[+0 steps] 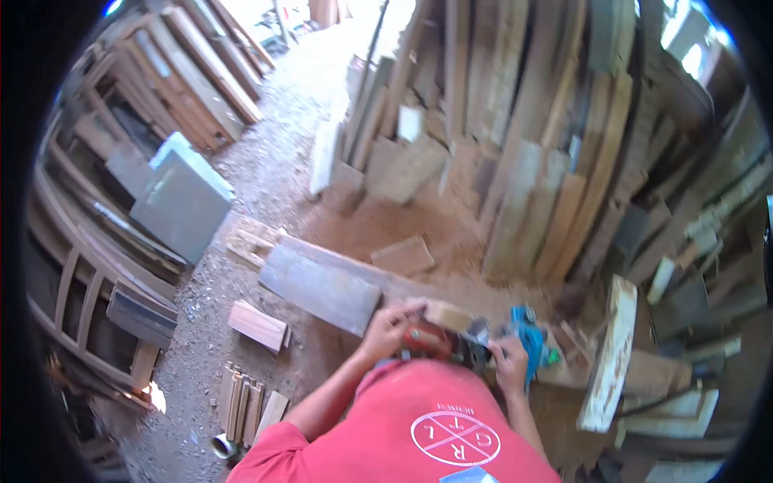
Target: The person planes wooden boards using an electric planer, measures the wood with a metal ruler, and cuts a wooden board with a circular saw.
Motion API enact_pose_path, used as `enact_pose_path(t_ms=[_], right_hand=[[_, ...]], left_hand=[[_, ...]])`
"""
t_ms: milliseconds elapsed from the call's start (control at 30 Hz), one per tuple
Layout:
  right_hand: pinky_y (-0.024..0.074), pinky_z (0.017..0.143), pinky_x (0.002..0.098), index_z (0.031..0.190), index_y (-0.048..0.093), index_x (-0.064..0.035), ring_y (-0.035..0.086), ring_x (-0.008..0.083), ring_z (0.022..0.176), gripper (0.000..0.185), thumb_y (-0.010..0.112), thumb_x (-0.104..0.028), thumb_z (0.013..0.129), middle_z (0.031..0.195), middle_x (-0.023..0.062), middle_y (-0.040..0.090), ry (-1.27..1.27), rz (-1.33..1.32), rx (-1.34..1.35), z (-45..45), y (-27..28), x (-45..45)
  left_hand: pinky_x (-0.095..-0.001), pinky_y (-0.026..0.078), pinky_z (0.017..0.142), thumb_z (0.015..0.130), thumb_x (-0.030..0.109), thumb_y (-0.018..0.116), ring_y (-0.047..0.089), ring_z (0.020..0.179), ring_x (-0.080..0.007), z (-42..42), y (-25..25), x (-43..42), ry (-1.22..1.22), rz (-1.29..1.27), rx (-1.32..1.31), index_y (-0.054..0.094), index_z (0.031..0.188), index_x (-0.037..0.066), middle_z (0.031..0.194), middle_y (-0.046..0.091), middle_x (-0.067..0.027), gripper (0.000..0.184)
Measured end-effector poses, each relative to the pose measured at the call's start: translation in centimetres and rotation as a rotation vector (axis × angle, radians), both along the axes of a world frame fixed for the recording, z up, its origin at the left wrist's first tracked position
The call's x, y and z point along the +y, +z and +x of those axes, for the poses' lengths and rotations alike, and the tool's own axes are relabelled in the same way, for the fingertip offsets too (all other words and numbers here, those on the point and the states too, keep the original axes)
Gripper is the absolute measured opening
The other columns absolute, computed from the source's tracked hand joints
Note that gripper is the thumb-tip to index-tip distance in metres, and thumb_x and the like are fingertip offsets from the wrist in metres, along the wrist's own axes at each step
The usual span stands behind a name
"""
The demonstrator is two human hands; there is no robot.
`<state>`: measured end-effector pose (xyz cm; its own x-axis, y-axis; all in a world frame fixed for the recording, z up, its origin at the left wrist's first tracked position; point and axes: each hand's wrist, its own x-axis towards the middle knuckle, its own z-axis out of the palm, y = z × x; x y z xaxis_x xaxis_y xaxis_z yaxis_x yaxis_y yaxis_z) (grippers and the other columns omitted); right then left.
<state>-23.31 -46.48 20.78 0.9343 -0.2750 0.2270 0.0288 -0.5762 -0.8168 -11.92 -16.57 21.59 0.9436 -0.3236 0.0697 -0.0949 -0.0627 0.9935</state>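
Note:
My left hand is closed, with its fingertips at a small dark part above a red and black power tool. What the fingers hold is too blurred to tell. My right hand is curled at the black end of this tool, close to a blue power tool. Just beyond the red body, a light wood block rests on the long plank. A wide grey board lies on the plank, left of my left hand.
Tall boards lean at the back right. Wooden frames and a grey panel stand at left. Short pink boards and narrow strips lie on the dusty floor. A worn white board stands out at right.

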Motion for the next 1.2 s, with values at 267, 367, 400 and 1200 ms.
enact_pose_path(t_ms=[267,367,400,1200], right_hand=[[0.0521,0.077,0.0319,0.101,0.078,-0.0012,0.065,0.0181,0.083,0.023,0.082,-0.023,0.094,0.090,0.0084,0.070,-0.125,0.151,0.075,-1.9,-0.9,0.0],[0.0542,0.079,0.0312,0.102,0.080,-0.0013,0.069,0.0169,0.085,0.024,0.083,-0.023,0.093,0.092,0.0083,0.074,-0.152,0.229,0.138,-1.8,-0.9,-0.1],[0.0561,0.081,0.0324,0.100,0.079,-0.0010,0.072,0.0196,0.086,0.022,0.083,-0.022,0.093,0.093,0.0099,0.076,-0.160,0.227,0.138,-2.1,-0.6,0.0],[0.0549,0.086,0.0479,0.104,0.071,0.0031,0.072,0.0348,0.095,0.030,0.069,-0.026,0.095,0.101,0.0216,0.073,-1.007,-0.039,0.401,-13.6,-9.5,-27.4]], left_hand=[[-0.0326,0.051,0.096,0.103,0.011,0.065,0.069,0.105,-0.0202,-0.2,0.0,0.2,-0.114,0.029,0.033,0.072,0.136,0.006,0.111,0.075,-0.0126,0.034],[-0.0318,0.052,0.094,0.099,0.003,0.062,0.068,0.104,-0.0188,0.7,-1.0,0.1,-0.130,0.002,-0.019,0.073,0.134,0.004,0.109,0.074,-0.0117,0.037],[-0.0311,0.052,0.093,0.097,0.000,0.060,0.068,0.103,-0.0182,0.7,-1.7,-0.1,-0.158,-0.014,-0.046,0.073,0.134,0.005,0.109,0.074,-0.0111,0.040],[-0.0326,0.043,0.104,0.097,0.008,0.056,0.060,0.113,-0.0237,-0.3,0.9,-4.2,-0.262,0.266,0.185,0.072,0.119,-0.004,0.121,0.063,-0.0097,0.030]])
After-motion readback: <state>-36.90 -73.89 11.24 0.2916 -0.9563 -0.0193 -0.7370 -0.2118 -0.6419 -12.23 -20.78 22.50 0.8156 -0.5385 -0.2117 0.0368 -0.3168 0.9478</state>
